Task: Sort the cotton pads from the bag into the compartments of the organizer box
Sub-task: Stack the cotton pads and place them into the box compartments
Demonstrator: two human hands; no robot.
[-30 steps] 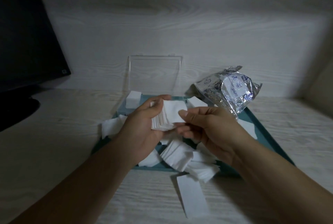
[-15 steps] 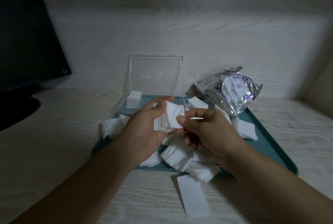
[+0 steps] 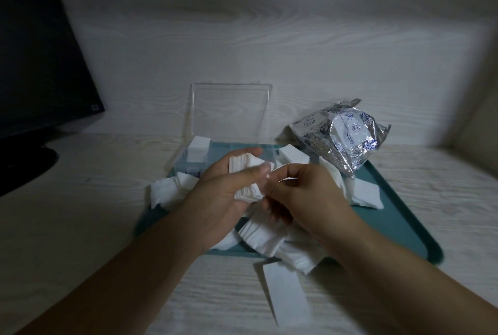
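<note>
1. Presently, two bare hands meet over the teal tray, which serves as the landmark for this entry.
2. Left hand: one, fingers and thumb curled round a stack of cotton pads, held above the tray's middle.
3. Right hand: one, fingers curled, thumb and forefinger pinching at the near edge of that stack; what the lower fingers hold cannot be told.
4. Organizer box: one, clear, at the tray's far left part, its lid standing open and upright behind. One block of pads sits in its far-left compartment; the other compartments are hidden by the hands.
5. Bag: one, silvery and crumpled, at the tray's far right corner.
6. Loose pads: too jumbled to count. Heaps lie on the tray's left edge, at its near edge below the hands, and at its right below the bag.
7. Single pad: one, off the tray, on the pale wood desk just before its near edge.
8. Dark monitor: one, well to the tray's left.
</note>
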